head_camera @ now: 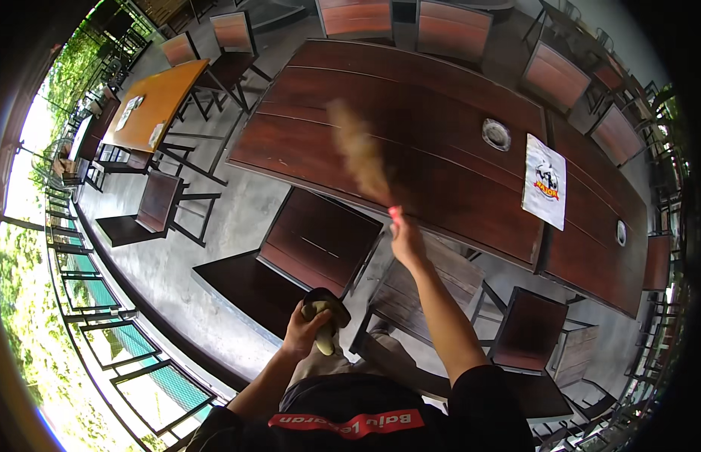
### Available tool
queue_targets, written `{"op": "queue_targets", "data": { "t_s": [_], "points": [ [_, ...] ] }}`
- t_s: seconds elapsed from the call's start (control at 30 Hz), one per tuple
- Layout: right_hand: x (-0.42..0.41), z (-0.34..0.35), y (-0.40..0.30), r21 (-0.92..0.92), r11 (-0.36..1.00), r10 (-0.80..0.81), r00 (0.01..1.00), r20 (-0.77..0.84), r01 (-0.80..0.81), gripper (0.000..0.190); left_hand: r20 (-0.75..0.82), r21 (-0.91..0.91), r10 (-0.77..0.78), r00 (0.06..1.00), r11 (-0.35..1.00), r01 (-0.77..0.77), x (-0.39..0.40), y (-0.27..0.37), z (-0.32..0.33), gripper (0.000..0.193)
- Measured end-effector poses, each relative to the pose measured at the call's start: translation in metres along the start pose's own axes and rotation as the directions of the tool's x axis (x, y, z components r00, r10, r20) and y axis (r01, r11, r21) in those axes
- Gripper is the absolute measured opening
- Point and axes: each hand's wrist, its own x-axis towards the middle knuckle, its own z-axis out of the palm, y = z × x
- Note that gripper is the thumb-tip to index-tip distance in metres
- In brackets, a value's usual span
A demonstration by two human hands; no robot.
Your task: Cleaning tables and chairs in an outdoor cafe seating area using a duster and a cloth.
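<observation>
My right hand [407, 242] grips the red handle of a feather duster [357, 148]. Its tan feathers are blurred and reach over the near part of a dark reddish-brown wooden table [452, 152]. Whether the feathers touch the tabletop I cannot tell. In front of my waist, my left hand [303, 333] is closed around a bunched olive-green cloth [324, 334] together with a dark, round-edged object [334, 302] whose kind is unclear. A glass ashtray [496, 134] and a white printed paper sheet [545, 182] lie on the table, to the right of the duster.
Wooden chairs with dark metal frames, such as one chair [322, 237] near my left hand, stand around the table. A second ashtray [621, 233] lies further right. An orange-brown table [158, 104] stands at upper left. A metal railing [119, 339] runs along the left side.
</observation>
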Motion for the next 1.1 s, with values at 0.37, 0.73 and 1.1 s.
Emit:
{"op": "queue_targets", "data": {
  "t_s": [0.37,0.73,1.1],
  "points": [
    [0.023,0.085,-0.076,-0.220,0.973,0.121,0.962,0.244,-0.066,0.053,0.062,0.174,-0.078,0.995,0.983,0.066,0.089,0.030,-0.080,0.035],
    [0.072,0.024,0.002,-0.252,0.730,0.612,0.772,-0.175,-0.636,0.053,0.130,0.770,0.578,0.806,0.453,-0.449,0.265,0.092,-0.014,0.066],
    [0.131,-0.013,0.027,-0.193,0.706,0.594,0.718,-0.362,-0.682,0.050,0.294,0.902,0.779,0.554,-0.035,-0.429,0.361,0.076,0.042,0.046]
  ]
}}
